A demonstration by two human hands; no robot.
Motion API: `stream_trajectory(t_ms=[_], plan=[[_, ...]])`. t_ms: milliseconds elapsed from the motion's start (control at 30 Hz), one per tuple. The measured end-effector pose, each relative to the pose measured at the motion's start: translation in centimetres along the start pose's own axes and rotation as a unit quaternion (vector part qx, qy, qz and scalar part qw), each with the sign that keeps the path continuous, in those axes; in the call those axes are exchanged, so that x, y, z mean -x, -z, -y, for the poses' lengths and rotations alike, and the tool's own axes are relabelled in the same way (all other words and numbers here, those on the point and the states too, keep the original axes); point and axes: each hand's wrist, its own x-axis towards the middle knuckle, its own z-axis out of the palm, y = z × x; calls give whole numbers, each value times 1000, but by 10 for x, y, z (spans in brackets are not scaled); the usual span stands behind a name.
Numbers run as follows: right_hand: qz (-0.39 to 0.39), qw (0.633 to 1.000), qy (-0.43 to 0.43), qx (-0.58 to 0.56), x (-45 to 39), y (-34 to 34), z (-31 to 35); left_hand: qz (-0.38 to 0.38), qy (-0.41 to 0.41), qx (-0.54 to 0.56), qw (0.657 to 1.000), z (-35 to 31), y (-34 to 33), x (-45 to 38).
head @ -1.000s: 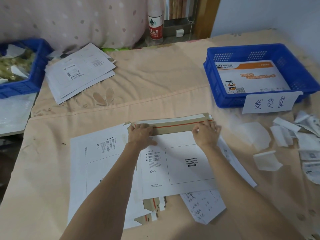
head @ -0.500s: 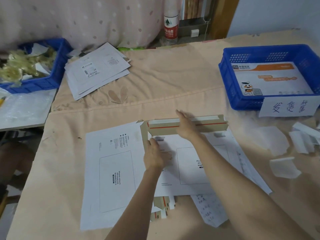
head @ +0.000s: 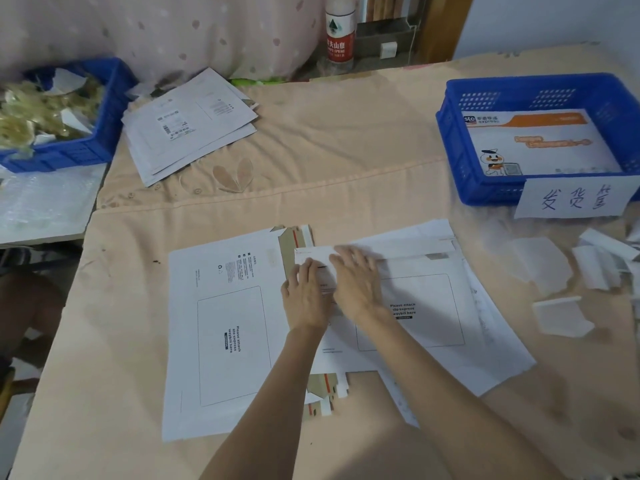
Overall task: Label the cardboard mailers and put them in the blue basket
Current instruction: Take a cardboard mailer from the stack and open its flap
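A white cardboard mailer (head: pixel 426 313) lies flat in front of me with its top flap (head: pixel 408 247) folded down over it. My right hand (head: pixel 356 282) presses flat on the left end of that flap, fingers straight. Beside it my left hand (head: pixel 306 296) rests flat on the mailer's left edge. A second white mailer (head: pixel 225 334) lies to the left, partly under the first. The blue basket (head: pixel 460 140) stands at the far right with one printed mailer (head: pixel 533 143) inside.
A paper sign (head: pixel 575 199) hangs on the basket's front. Torn backing papers (head: pixel 561 317) litter the right side. A stack of labelled mailers (head: pixel 187 126) lies at the back left beside another blue bin (head: pixel 104 109) of scraps. A bottle (head: pixel 341 32) stands at the back.
The brown flap that stood open has been folded down onto the mailer. My right hand slid left along it, and my left hand moved to the mailer's left edge.
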Motion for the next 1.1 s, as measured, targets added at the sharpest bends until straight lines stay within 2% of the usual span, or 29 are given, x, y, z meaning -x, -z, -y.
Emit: stream_trajectory(t_ms=[133, 367, 467, 667, 900, 1100], plan=[[57, 998, 6, -31, 9, -18, 10, 30, -17, 4, 999, 1, 6, -2], [52, 998, -7, -40, 2, -14, 12, 41, -37, -65, 996, 0, 16, -5], [72, 996, -10, -58, 10, -23, 7, 27, -35, -69, 997, -2, 24, -13], [40, 994, -10, -102, -1, -10, 1, 42, -30, -37, 998, -19, 39, -16], [111, 990, -7, -88, 6, -17, -4, 46, -23, -69, 996, -20, 31, -9], [128, 987, -2, -95, -1, -15, -4, 129, -28, -103, 986, -17, 38, -13]])
